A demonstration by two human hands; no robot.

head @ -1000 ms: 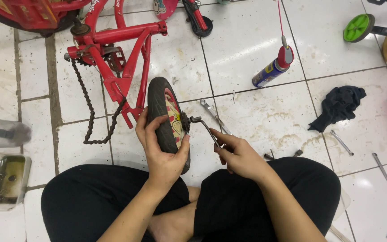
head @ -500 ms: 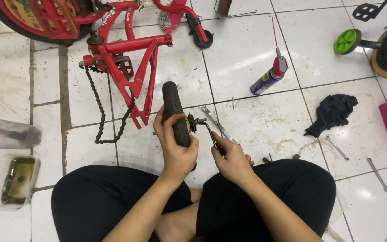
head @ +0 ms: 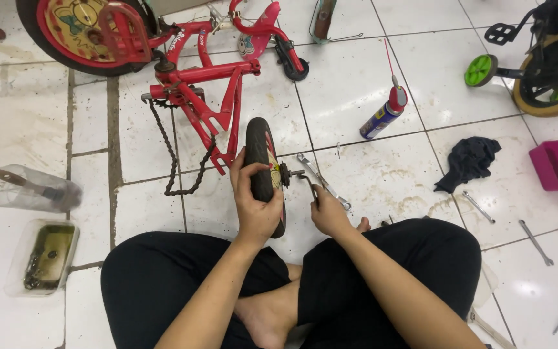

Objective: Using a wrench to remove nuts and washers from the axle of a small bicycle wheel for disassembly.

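1. Small wheel [head: 263,169]: held upright on edge over the tiled floor [head: 369,174], clasped around the tyre by the left hand [head: 254,207].
2. Axle [head: 290,173]: projected rightward from the hub, toward the nearer right hand [head: 328,213].
3. Right hand: fingers pinched on a thin tool [head: 310,185] set at the axle.

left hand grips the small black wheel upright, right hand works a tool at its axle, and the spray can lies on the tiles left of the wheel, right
Not quite: the head view shows the spray can lying on the tiles to the right of the wheel, not left. The left hand does grip the wheel upright, and the right hand works a tool at its axle.
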